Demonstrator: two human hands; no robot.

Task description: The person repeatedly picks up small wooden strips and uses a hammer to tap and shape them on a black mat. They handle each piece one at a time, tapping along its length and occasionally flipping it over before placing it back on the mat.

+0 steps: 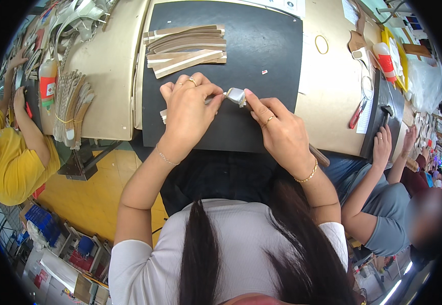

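Observation:
Over the black mat (261,46), both hands meet at a small silvery-grey piece (236,95) with a pale, ragged edge. My left hand (188,104) pinches its left side between thumb and fingertips. From the other side my right hand (282,127) grips it with thumb and forefinger, the remaining fingers curled. What the piece is, and how far it runs behind my fingers, I cannot make out. A pale strip end (163,116) shows left of my left hand. Farther back lies a pile of brown strips with white bands (188,46).
A wooden handle (319,155) juts out beside my right wrist. To the right are a yellow rubber band (321,44), red-handled scissors (357,116) and a bottle (384,61). Bundled strips (71,109) and another bottle (47,84) stand left. Co-workers sit on both sides.

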